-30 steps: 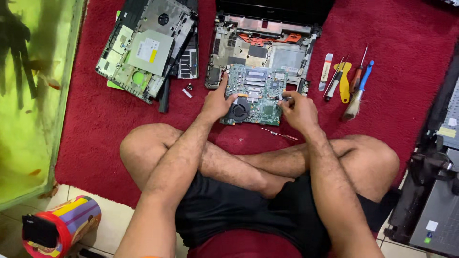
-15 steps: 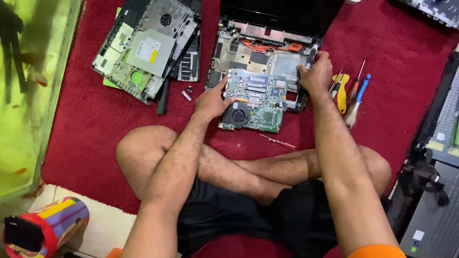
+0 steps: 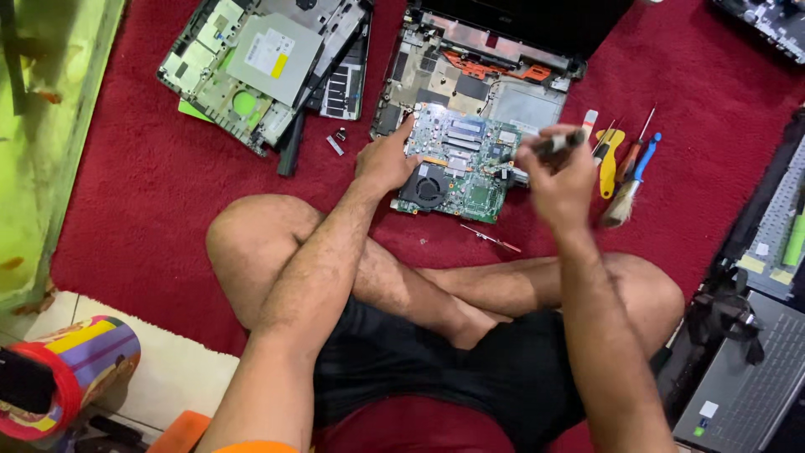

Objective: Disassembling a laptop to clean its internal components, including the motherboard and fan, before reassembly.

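Note:
A green laptop motherboard [image 3: 466,159] with a round black fan lies on the red carpet in front of my crossed legs. My left hand [image 3: 384,159] rests on its left edge, fingers spread over the board. My right hand [image 3: 558,172] hovers just right of the board, closed around a dark-handled screwdriver [image 3: 560,143] that is blurred from motion. Behind the board sits the open laptop base [image 3: 486,71].
A row of tools [image 3: 625,164] lies right of my hand: yellow and blue screwdrivers, a brush. A thin red tool [image 3: 490,238] lies below the board. A dismantled laptop chassis [image 3: 260,63] is at the back left, more laptops [image 3: 746,394] at the right, a green tank [image 3: 46,126] at the left.
My right hand went from the board to the tool row, took a dark-handled screwdriver, and has come back beside the board. My left hand stayed on the board's left edge.

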